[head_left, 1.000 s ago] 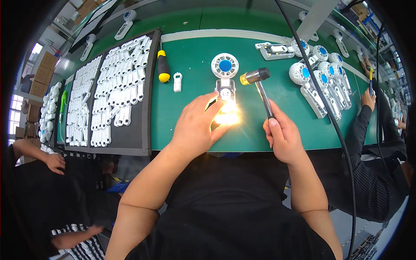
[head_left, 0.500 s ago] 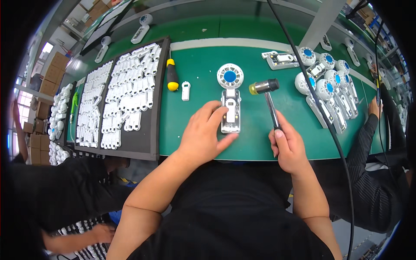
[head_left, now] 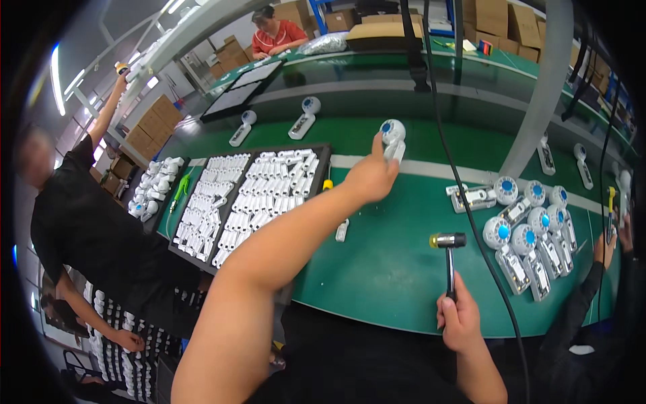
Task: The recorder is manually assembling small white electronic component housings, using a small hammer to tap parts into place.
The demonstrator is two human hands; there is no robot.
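My left arm reaches far forward over the back edge of the green workbench. My left hand [head_left: 371, 179] is closed around the body of a white round-headed device [head_left: 392, 131], a blue disc at the centre of its head. The device is over the dark green strip beyond the bench's pale edge. Near the front of the bench, my right hand [head_left: 460, 316] grips a small two-faced mallet [head_left: 450, 241] by its handle. The mallet's head, yellow on one end and black on the other, points up. A small white casing part [head_left: 342, 231] lies left of it, partly behind my left forearm.
A dark tray [head_left: 323, 161] of small white parts stands at left, a yellow-handled screwdriver [head_left: 328, 184] beside it. At right, several similar devices [head_left: 513, 259] are clustered. A black cable [head_left: 479, 232] hangs before them. Co-workers [head_left: 101, 209] stand or sit nearby; a grey post [head_left: 538, 101] rises at right.
My left hand has taken the device from the middle of the bench and moved it forward past the far edge. My right hand still holds the mallet. The view has tilted up.
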